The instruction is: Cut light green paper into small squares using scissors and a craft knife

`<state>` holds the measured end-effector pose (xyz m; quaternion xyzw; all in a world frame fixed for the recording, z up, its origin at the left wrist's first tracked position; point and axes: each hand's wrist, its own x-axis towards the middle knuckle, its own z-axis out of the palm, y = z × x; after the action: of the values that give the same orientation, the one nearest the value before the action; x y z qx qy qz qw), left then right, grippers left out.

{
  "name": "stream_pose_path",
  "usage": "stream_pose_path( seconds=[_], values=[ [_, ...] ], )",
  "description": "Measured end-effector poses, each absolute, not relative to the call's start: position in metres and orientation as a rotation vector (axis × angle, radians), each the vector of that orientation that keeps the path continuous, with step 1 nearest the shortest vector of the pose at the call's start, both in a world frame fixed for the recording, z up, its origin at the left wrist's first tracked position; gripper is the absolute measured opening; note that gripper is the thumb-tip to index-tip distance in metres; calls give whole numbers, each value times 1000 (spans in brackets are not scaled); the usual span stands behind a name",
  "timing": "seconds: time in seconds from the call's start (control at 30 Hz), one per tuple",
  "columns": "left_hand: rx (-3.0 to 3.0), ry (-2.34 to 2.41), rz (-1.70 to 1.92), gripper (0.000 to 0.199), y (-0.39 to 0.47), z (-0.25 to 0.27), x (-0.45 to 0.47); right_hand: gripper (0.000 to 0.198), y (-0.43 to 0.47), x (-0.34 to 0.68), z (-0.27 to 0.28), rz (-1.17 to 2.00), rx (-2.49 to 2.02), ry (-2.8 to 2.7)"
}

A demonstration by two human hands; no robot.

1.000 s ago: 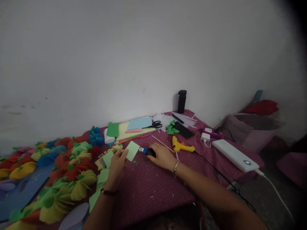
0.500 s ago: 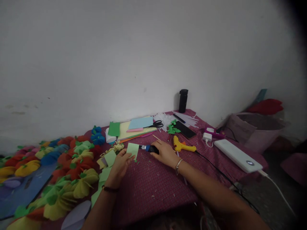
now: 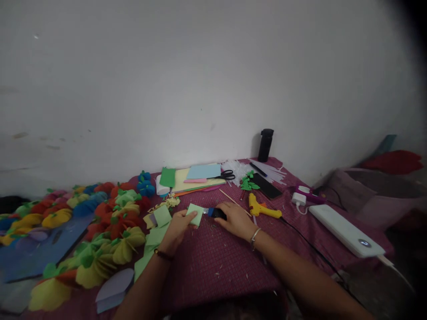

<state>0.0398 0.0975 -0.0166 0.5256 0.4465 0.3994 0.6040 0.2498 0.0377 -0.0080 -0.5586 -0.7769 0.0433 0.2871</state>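
Observation:
My left hand (image 3: 178, 229) pinches a small light-green paper square (image 3: 195, 215) above the table. A black-handled tool with a blue band and a silvery front end (image 3: 216, 213) is in my right hand (image 3: 236, 218), fingers closed over the handle. Its front end points left at the paper's right edge; whether they touch I cannot tell. More light-green paper pieces (image 3: 156, 236) lie to the left, partly hidden by my left forearm. Just right of my right hand rests a yellow glue gun (image 3: 263, 208), with a thin wooden stick (image 3: 233, 201) behind my fingers.
Colourful paper pumpkins (image 3: 123, 224) crowd the left side. At the back are stacked coloured sheets (image 3: 182, 180), black scissors (image 3: 228, 175), green paper leaves (image 3: 250, 182), a phone (image 3: 267, 186) and a black bottle (image 3: 266, 146). A white power bank (image 3: 347, 231) and cables lie on the right.
The paper in my left hand has turned and looks smaller and squarer. The whole scene has shifted right and slightly down in view. Both hands keep their holds.

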Motion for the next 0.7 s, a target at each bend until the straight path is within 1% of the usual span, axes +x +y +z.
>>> stream_pose_path(
  seconds=[0.17, 0.47, 0.7],
  values=[
    [1211, 1052, 885, 29, 103, -16, 32, 26, 37, 250, -7, 132, -1508, -2067],
    [1261, 1032, 808, 36, 108, -20, 26, 25, 37, 251, -11, 114, -1478, -2079],
    [1329, 989, 760, 35, 103, -19, 31, 25, 36, 251, -11, 154, -1452, -2079]
  ],
)
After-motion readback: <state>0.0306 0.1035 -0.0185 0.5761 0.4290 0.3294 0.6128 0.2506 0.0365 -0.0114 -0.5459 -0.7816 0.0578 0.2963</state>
